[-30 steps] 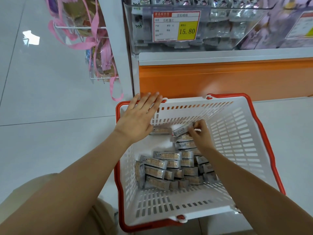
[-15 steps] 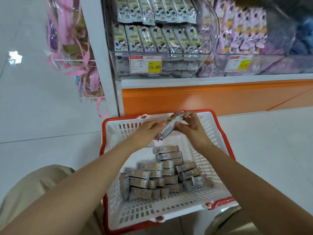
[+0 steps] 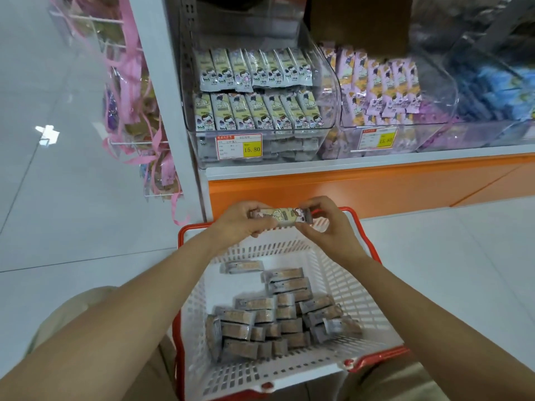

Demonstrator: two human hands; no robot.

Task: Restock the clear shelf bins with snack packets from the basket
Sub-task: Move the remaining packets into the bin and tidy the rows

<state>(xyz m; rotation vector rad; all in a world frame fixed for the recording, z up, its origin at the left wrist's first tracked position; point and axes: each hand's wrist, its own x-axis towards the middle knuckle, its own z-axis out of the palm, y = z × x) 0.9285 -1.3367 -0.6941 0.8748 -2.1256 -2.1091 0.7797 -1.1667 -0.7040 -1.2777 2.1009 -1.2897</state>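
A white, red-rimmed basket (image 3: 347, 287) sits on the pale glossy tiled floor (image 3: 72, 227), with a heap of snack packets (image 3: 269, 322) in its bottom. Above its far rim, the left hand (image 3: 240, 221) and right hand (image 3: 327, 224) each pinch one end of a single snack packet (image 3: 282, 217), held level. Beyond stands the shelf's orange base (image 3: 347, 189). On the shelf, a clear bin (image 3: 328, 111) of rowed packets carries a 15.80 price label (image 3: 238, 146), just beside a bin of purple packets (image 3: 379, 88). Pink-ribboned bags (image 3: 136, 91) hang left.
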